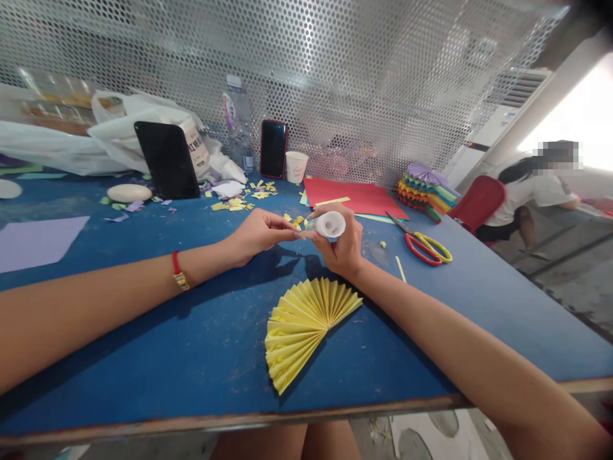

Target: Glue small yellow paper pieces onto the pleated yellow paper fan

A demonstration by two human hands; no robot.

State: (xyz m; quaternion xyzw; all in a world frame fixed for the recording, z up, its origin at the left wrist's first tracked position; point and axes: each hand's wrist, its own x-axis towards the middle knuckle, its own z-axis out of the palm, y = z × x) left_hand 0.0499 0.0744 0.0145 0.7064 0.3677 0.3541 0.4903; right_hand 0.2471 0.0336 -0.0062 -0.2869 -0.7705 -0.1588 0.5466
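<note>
Wrapped round a white glue stick (331, 225), my right hand (345, 250) is closed, with the hollow base of the tube facing me. My left hand (258, 236) is closed in a pinch, its fingertips close to the glue stick's far end. A tiny yellowish bit shows at those fingertips, too small to make out. Nearer to me, a pleated yellow paper fan (306, 329) lies spread on the blue table (191, 358), touched by neither hand. Yellow paper scraps (293, 221) lie just beyond the fingers.
Red-and-yellow-handled scissors (424, 248) lie to the right, near red paper (354, 197) and stacked colourful pleated paper (424, 191). At the back stand a paper cup (297, 166), phone (274, 148), bottle (238, 121) and black tablet-like slab (167, 160). Purple paper (41, 241) lies left. A person sits far right.
</note>
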